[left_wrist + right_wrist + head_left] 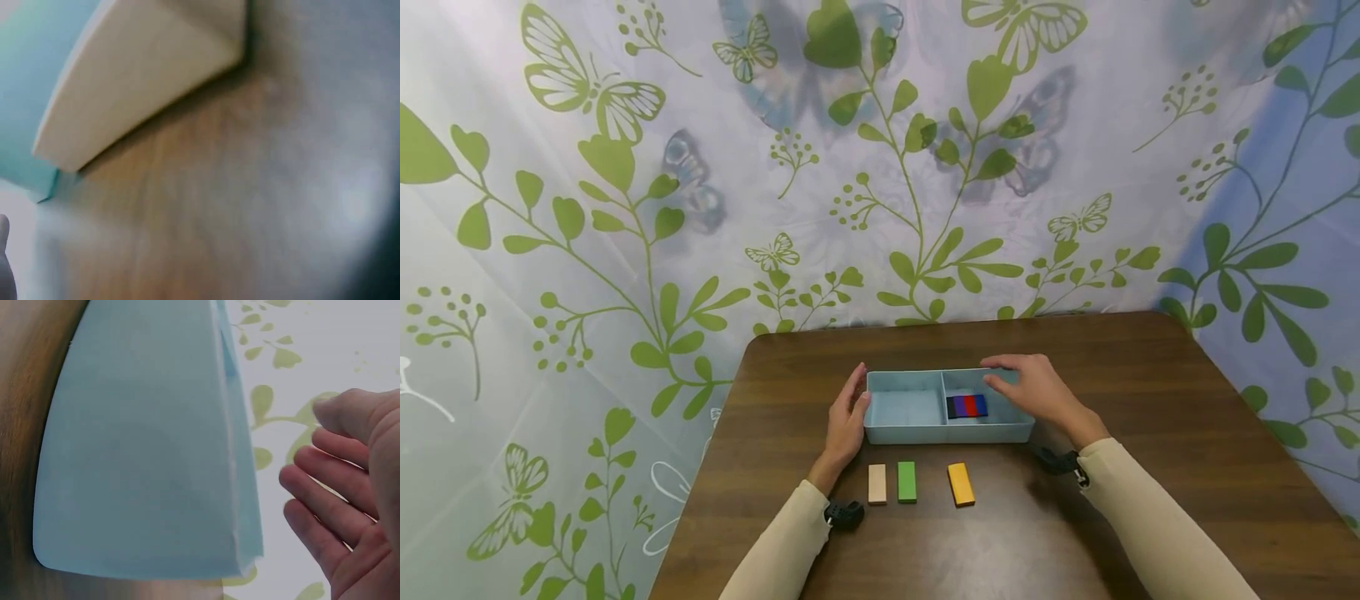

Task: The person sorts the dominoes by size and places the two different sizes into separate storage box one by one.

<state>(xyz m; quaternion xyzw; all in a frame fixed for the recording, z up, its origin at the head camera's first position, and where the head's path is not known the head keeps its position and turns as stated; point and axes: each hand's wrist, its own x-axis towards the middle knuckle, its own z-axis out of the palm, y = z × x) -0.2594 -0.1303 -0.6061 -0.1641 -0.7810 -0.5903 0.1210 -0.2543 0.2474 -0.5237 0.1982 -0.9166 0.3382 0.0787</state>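
A light blue two-compartment box (904,435) lies lengthwise on the table. Against its left end rests my left hand (846,423), thumb near the front corner and fingers reaching back along the side. Only a bit of finger (6,262) shows in the blurred left wrist view. My right hand (1037,390) is over the right compartment, thumb and fingers spread apart and holding nothing; in the right wrist view its fingers (331,481) are relaxed beside the box wall (137,444). Inside that compartment, several thin blocks (967,407) in black, purple, red and blue lie side by side.
In front of the box lie a beige block (877,484), a green block (907,482) and a yellow block (961,484). The brown wooden table (1120,375) ends at a curtain (880,167) with leaves and butterflies.
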